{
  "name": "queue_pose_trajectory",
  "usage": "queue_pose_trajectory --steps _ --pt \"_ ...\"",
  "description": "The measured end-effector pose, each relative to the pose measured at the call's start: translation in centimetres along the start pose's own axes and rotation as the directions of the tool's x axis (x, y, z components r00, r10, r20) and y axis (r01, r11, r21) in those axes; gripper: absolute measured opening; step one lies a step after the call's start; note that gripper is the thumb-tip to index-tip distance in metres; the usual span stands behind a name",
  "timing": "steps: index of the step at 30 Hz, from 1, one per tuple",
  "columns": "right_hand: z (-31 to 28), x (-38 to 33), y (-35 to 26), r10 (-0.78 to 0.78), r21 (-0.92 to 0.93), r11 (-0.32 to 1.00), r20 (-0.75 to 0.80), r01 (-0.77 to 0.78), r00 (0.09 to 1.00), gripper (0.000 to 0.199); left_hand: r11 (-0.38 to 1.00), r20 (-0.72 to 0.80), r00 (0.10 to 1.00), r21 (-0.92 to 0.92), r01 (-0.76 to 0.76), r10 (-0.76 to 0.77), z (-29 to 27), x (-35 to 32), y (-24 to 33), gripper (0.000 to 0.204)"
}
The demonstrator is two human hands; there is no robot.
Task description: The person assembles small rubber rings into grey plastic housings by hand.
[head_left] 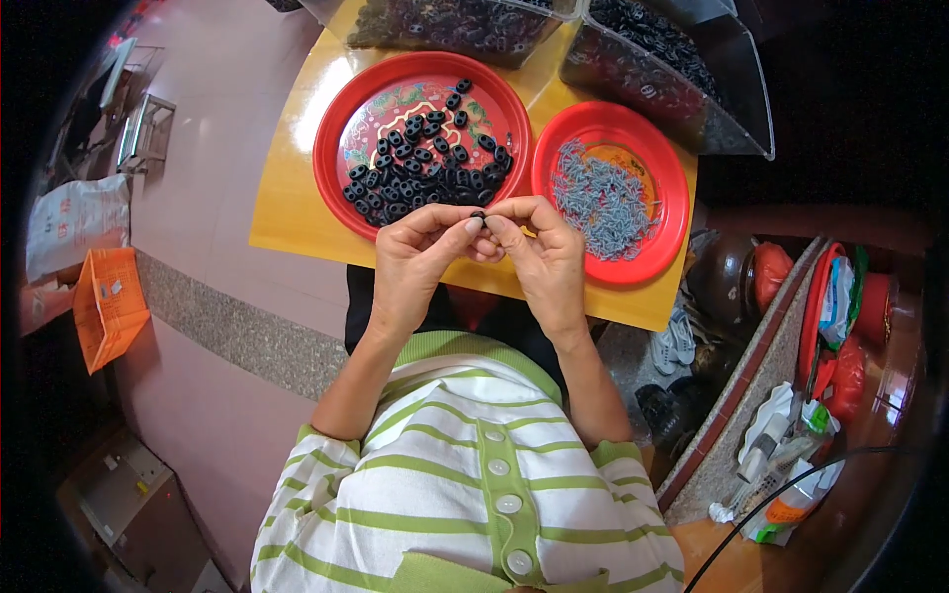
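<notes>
Right, your left hand (420,259) and right hand (539,252) meet fingertip to fingertip over the near edge of the yellow table (287,198), both pinched on one small black part (478,216). It sits between the thumbs and forefingers, raised close to you, probably so you can see the fit.

The supply is laid out within reach. The larger red plate (341,128), on the left, carries a loose heap of black parts (425,168) of the same kind, and the smaller red plate (672,188), on the right, carries a pile of thin grey metal pieces (598,193). The two plates touch or nearly touch, just beyond your knuckles, so each hand has a short trip. Two clear bins (732,89) with more black stock stand behind the plates.

Hard to make out:
- The pinched part is mostly covered by your fingers, so only its top shows.
- I can't tell whether a grey piece is in your right hand as well.
- The grey pieces are too small to name; they may be pins or springs.
- The bins are cut off by the top edge of the view.
- The clutter on the floor to the right is dark and bent by the lens.
</notes>
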State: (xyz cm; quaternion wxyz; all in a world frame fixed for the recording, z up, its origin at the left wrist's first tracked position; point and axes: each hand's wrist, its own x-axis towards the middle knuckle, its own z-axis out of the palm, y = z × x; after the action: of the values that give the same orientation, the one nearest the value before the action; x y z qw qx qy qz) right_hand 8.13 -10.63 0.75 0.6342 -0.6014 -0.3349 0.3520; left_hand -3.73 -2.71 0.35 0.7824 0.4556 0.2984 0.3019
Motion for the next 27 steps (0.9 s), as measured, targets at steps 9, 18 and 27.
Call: queue_pose_trajectory --steps 9,18,27 --pt "-0.9 1.8 -0.2 0.12 0.092 0.987 0.104 -0.13 0.987 0.012 0.989 0.001 0.996 -0.115 0.088 -0.088 -0.9 1.2 -0.8 0.014" --pt "-2.3 8.3 1.3 -0.307 -0.776 0.545 0.167 0.317 0.937 0.016 0.98 0.014 0.992 -0.152 0.127 -0.126 -1.8 2.1 -1.0 0.014" --pt "-0.7 10.0 2.0 -0.21 -0.888 0.385 0.183 0.253 0.96 0.018 0.98 0.015 0.988 -0.125 0.156 -0.155 -2.1 2.2 -1.0 0.014"
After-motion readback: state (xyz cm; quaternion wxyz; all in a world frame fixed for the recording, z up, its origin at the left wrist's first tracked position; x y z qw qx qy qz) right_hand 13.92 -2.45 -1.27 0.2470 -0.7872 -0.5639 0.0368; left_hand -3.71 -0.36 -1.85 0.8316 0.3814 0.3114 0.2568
